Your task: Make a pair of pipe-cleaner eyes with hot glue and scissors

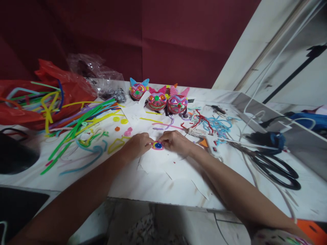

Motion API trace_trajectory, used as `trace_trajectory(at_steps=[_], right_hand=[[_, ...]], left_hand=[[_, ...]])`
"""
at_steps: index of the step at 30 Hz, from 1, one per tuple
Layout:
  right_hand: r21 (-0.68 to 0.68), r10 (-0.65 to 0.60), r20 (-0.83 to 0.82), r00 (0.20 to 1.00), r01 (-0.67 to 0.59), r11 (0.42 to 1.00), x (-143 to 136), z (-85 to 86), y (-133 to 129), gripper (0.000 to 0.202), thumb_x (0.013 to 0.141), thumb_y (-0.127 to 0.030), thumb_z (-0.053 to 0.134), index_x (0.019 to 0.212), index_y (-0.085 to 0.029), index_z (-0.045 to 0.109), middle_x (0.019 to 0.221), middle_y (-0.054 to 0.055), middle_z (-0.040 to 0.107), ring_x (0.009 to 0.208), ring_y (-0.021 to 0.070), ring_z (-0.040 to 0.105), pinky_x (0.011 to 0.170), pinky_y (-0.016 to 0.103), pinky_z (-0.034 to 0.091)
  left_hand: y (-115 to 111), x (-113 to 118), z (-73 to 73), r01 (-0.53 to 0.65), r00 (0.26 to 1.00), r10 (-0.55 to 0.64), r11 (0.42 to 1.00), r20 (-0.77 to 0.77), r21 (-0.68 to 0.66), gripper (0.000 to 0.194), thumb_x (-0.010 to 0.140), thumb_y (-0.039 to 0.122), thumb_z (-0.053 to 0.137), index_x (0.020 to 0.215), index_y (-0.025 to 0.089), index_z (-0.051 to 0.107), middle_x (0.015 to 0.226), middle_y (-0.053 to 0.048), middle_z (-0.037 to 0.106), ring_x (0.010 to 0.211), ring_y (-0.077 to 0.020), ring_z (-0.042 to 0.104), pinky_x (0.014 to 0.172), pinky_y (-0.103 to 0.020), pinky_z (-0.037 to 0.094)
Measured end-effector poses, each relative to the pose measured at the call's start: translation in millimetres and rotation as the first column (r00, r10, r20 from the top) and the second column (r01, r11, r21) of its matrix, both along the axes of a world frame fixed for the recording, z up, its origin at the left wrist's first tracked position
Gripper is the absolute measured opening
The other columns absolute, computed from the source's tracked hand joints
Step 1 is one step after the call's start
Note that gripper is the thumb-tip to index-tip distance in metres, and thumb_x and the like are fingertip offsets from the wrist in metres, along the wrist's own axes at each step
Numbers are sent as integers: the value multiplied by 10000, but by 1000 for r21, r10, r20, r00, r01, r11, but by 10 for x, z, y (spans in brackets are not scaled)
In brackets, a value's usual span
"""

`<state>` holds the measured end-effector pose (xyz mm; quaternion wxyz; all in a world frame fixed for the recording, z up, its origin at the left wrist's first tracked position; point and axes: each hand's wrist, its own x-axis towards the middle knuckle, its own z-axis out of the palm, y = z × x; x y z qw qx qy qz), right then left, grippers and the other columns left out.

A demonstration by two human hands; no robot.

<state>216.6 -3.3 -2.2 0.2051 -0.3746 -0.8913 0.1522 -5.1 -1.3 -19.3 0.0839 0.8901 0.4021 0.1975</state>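
A person's two hands meet above a sheet of torn-edged white paper (163, 170) near the middle of the table's near edge, left hand (140, 144) and right hand (176, 142) pinching opposite ends of a small eye-like piece (158, 145) between their fingertips. Its blue centre, yellow surround and pink rim appear already put together; it is joined to no larger body, so fixing it anywhere looks undone. Whether its edges are fully bonded cannot be told.

To the right lie black-handled scissors (277, 170) and, a little farther in, a white glue gun (211, 141), neither in hand. At left, green fuzzy stems (79, 127) lie loose and uncurled, while yellow discs (124, 121) rest nearby, shaped but unattached. Beyond them, at the far side, three bright eared figures (156, 99) stand with eyes and noses in place, seemingly complete, before a maroon backdrop (176, 41).
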Motion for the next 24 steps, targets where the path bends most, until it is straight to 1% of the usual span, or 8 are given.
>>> trace_trajectory(at_steps=[3,7,10,15,21,24], right_hand=[[-1,2,6,1000,-2,1000,-4,8,-7,313,776,10,581,919,-170,792,871,68,757,736,147,652,692,224,449],[-12,-22,0,1000,22,1000,-6,19,-31,296,766,6,591,914,-162,785,822,54,742,665,127,604,653,214,426],[-7,-37,-15,999,37,999,-4,29,-50,261,772,-9,596,890,-160,772,793,40,721,637,116,574,637,209,411],[-5,-61,-31,998,61,998,-7,60,-84,254,780,-10,580,884,-152,763,817,49,713,662,122,579,650,213,410],[-5,-64,-19,998,64,998,-15,99,-125,261,782,-19,562,883,-155,761,809,49,706,650,125,575,641,217,406],[8,-56,-5,998,56,998,-19,96,-134,243,785,-34,576,880,-155,764,798,48,706,646,125,575,643,219,406]], left_hand=[[-2,3,7,-11,1000,11,1000,-5,-14,195,809,144,605,851,211,784,781,-27,658,698,-144,634,662,-237,462],[4,11,14,-27,1000,28,999,11,-27,196,785,125,614,841,209,783,770,-24,668,678,-140,623,642,-231,450],[7,19,23,-34,999,35,998,35,-47,228,763,97,621,876,204,787,772,-19,681,638,-125,607,620,-218,446],[2,29,35,-42,997,45,998,62,-40,266,738,62,631,902,198,791,759,-18,689,631,-123,606,627,-212,455],[0,25,46,-34,996,39,998,77,-55,236,757,96,631,896,196,792,759,-20,690,643,-122,613,621,-206,456],[4,26,42,-36,996,41,998,85,-58,259,757,98,622,912,209,798,763,-16,690,659,-125,622,628,-205,459]])
